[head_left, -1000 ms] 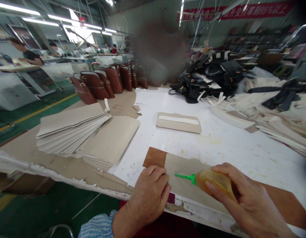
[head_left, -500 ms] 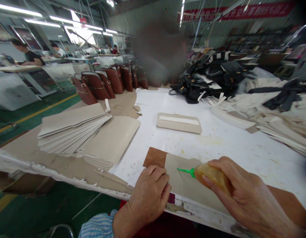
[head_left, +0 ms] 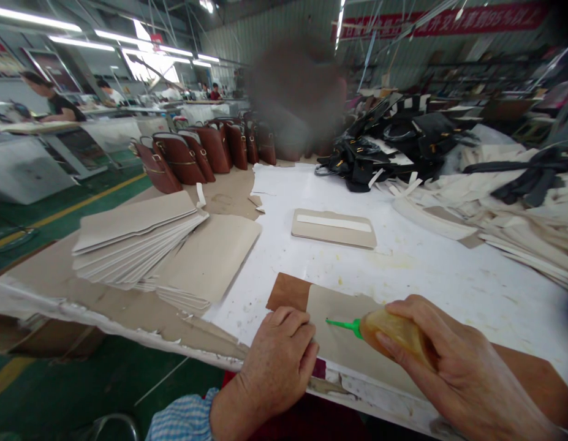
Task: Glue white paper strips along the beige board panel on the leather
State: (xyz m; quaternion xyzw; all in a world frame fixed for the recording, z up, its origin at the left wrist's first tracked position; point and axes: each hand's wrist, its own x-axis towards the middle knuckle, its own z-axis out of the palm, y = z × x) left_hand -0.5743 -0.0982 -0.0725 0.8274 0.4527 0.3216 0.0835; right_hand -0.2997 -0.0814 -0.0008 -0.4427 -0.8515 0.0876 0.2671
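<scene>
My right hand (head_left: 453, 373) grips an amber glue bottle (head_left: 389, 331) with a green nozzle (head_left: 342, 324). The nozzle tip points left, just above a beige panel (head_left: 341, 334) that lies on a brown leather piece (head_left: 288, 291) at the near table edge. My left hand (head_left: 277, 361) rests knuckles-up, fingers curled, pressing down the left end of that panel and leather piece, a few centimetres from the nozzle tip.
A fanned stack of beige panels (head_left: 132, 239) lies at left on the white table (head_left: 431, 269). One flat panel with a white strip (head_left: 333, 228) sits mid-table. Brown handbags (head_left: 196, 156) and black bags (head_left: 385, 141) stand at the back; cream offcuts (head_left: 508, 208) pile at right. People work at far-left benches.
The glue bottle rose slightly, then came back down and shifted a little left toward my left hand. My left hand stayed put.
</scene>
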